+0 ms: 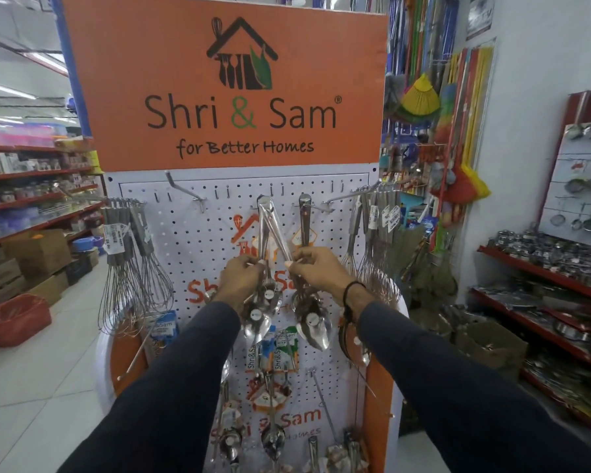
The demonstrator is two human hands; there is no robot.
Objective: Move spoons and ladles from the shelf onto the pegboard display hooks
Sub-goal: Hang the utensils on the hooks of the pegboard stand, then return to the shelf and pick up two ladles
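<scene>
A white pegboard (198, 240) is seen straight ahead, topped by an orange sign (226, 83) lettered "Shri & Sam for Better Homes". Both arms, in dark sleeves, are raised toward the middle of the board. The left hand (241, 278) is closed in a pinch on the handles of a bunch of steel spoons (265, 302) that hang from a hook (263, 201) in the upper row; their bowls hang below the hand, each marked with a small round sticker. The right hand (316, 268) is pinched on a slanted handle (275, 230) that runs up and left to that same hook, so that the two handles form a narrow V between the hands. A cord bracelet (350, 295) is worn on the right wrist. Just right of the bunch, a second group of spoons (309, 315) is hung from the next hook (304, 201), its bowls below the right hand. Wire whisks (133, 268) are hung in clusters at the left edge of the board, and more whisks (372, 254) at the right edge. Lower on the board, packaged items with green and blue cards (277, 349) and further spoons and ladles (272, 438) are displayed. Red shelves (539, 278) loaded with steel vessels are seen at the far right, and cardboard boxes (35, 254) stand on the floor at the left.
</scene>
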